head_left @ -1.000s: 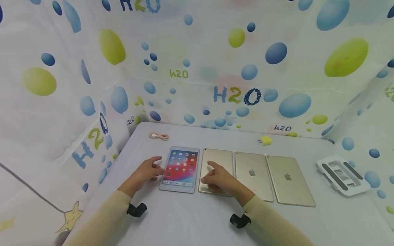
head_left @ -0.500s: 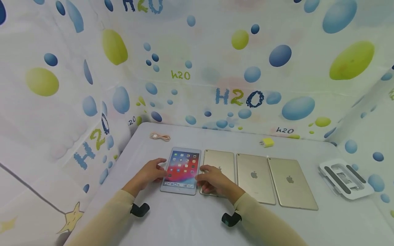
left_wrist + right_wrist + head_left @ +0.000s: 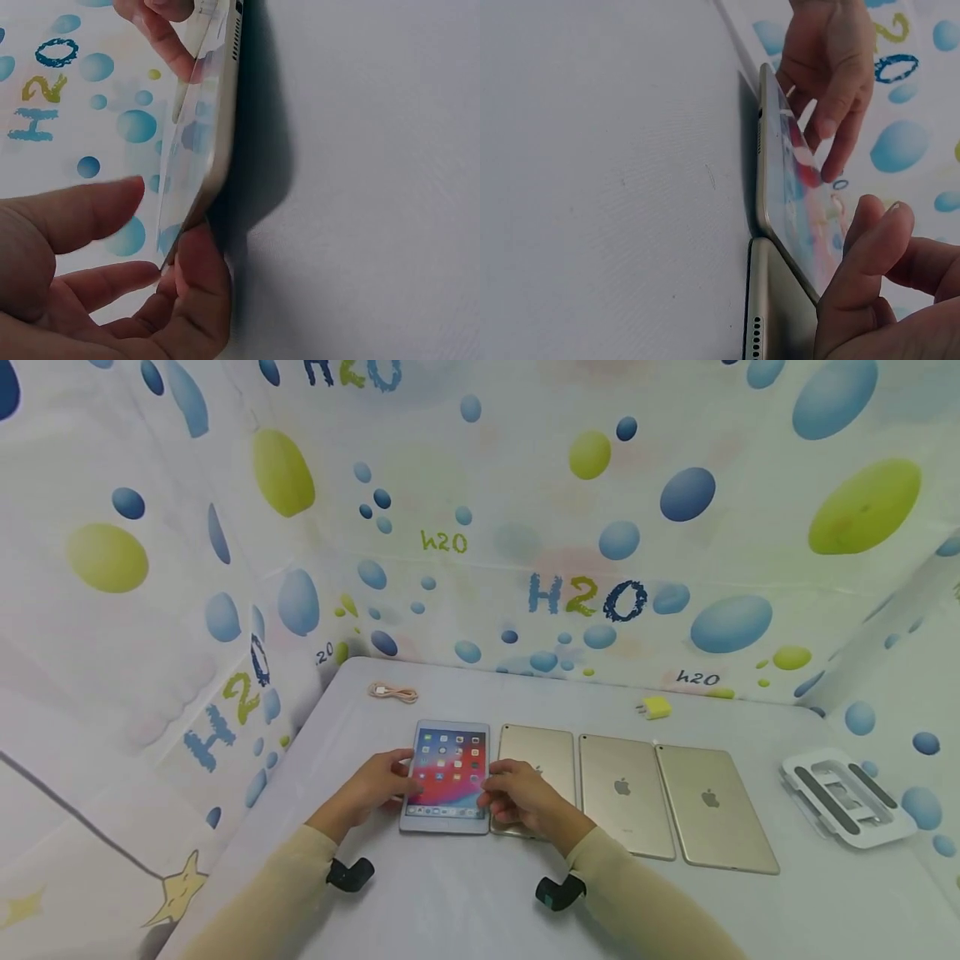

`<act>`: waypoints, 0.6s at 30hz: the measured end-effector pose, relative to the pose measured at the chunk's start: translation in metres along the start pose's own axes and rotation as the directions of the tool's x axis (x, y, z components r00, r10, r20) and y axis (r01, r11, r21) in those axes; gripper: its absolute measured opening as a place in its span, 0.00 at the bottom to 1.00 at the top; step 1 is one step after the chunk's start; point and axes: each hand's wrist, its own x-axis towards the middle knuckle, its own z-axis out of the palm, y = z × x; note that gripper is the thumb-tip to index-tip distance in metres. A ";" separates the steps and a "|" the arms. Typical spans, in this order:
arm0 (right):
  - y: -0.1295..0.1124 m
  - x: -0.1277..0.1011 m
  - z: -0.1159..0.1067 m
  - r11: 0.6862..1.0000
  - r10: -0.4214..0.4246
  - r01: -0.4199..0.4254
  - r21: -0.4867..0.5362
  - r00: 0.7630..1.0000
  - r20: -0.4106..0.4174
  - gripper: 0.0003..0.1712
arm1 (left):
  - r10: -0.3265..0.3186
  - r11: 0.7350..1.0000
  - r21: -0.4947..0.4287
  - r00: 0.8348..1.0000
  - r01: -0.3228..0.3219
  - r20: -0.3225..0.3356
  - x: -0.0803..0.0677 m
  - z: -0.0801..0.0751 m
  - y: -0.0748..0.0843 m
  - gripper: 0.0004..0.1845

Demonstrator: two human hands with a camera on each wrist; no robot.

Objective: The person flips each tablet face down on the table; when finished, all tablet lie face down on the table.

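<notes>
Both hands are now closing in on the lit tablet: the left hand is gripping its left edge, the right hand its right, lifting it slightly off the table beside three face-down gold tablets.

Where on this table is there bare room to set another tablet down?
Bare table lies near the front edge, between the sleeves, and at the back between the pink cable and yellow plug. The middle is crowded: four tablets side by side, both hands on the lit tablet; the stand fills the right.
</notes>
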 end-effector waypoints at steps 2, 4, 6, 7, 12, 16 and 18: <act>0.000 0.001 0.000 1.000 0.002 -0.002 0.008 1.000 -0.001 0.32 | 0.008 1.000 -0.008 1.000 -0.008 -0.009 0.000 0.000 -0.001 0.39; 0.000 0.002 -0.001 1.000 0.002 -0.002 0.023 1.000 -0.005 0.31 | 0.012 1.000 -0.022 1.000 -0.013 -0.023 0.000 0.001 -0.003 0.39; 0.000 0.003 -0.002 0.999 0.004 -0.003 0.046 1.000 -0.010 0.29 | 0.018 0.999 -0.034 0.999 -0.019 -0.027 0.001 0.001 -0.006 0.38; 0.001 0.004 -0.003 0.999 0.003 -0.002 0.054 1.000 -0.012 0.27 | 0.020 0.999 -0.036 0.999 -0.021 -0.028 0.001 0.001 -0.007 0.38; 0.004 0.006 -0.006 0.998 -0.008 0.010 0.069 1.000 -0.024 0.21 | 0.015 0.998 -0.058 0.999 -0.017 -0.032 0.003 0.001 -0.009 0.37; 0.006 0.005 -0.005 0.998 -0.011 0.013 0.057 1.000 -0.030 0.21 | 0.013 0.998 -0.066 1.000 -0.015 -0.026 0.004 0.001 -0.009 0.37; 0.006 0.004 -0.004 0.999 -0.019 0.021 0.048 0.999 -0.026 0.23 | 0.007 0.998 -0.070 1.000 -0.008 -0.022 0.004 0.000 -0.009 0.38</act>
